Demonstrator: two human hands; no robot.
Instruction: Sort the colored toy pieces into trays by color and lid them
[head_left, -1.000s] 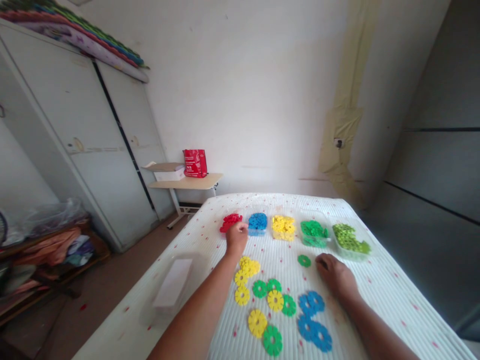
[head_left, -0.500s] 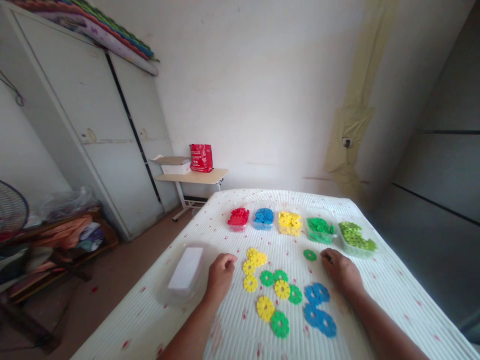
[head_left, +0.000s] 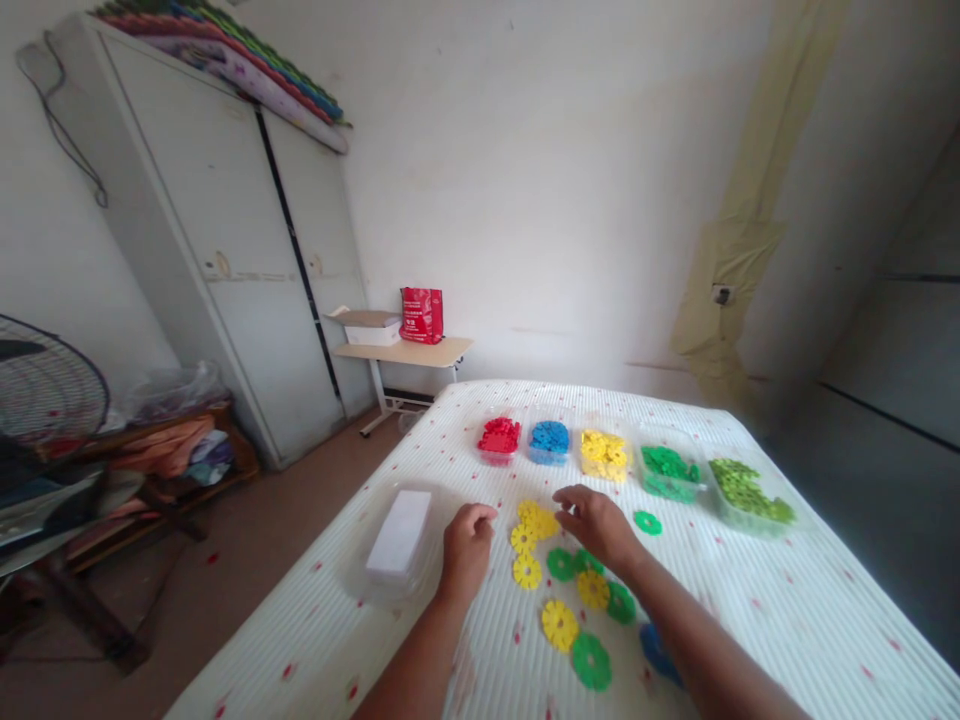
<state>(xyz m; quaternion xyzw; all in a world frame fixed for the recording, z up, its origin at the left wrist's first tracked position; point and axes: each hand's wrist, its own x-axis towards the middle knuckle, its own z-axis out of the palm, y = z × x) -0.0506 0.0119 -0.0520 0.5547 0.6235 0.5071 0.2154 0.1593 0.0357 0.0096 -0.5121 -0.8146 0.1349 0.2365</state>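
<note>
My left hand (head_left: 469,550) rests on the table with its fingers curled closed, and nothing shows in it. It lies between a clear plastic box with a white lid-like top (head_left: 399,530) and a row of yellow snowflake discs (head_left: 527,571). Over the far end of that row hovers my right hand (head_left: 598,525), thumb and fingers apart, nothing visible in them. Nearer to me lie a green disc (head_left: 591,661), another yellow disc (head_left: 559,625) and several more discs. My right forearm partly covers the blue discs (head_left: 657,652). A single green disc (head_left: 648,523) sits right of my right hand.
Along the back of the table stand clear tubs of red pieces (head_left: 499,437), blue pieces (head_left: 549,440), yellow pieces (head_left: 604,453), green pieces (head_left: 670,470) and light green pieces (head_left: 750,492). Beyond are a small desk (head_left: 427,351) with a red bag (head_left: 421,316), and a cabinet (head_left: 255,290).
My right hand has moved left, from beside the lone green disc to above the yellow discs, and its fingers have spread. My left hand stays put. The view has turned slightly left.
</note>
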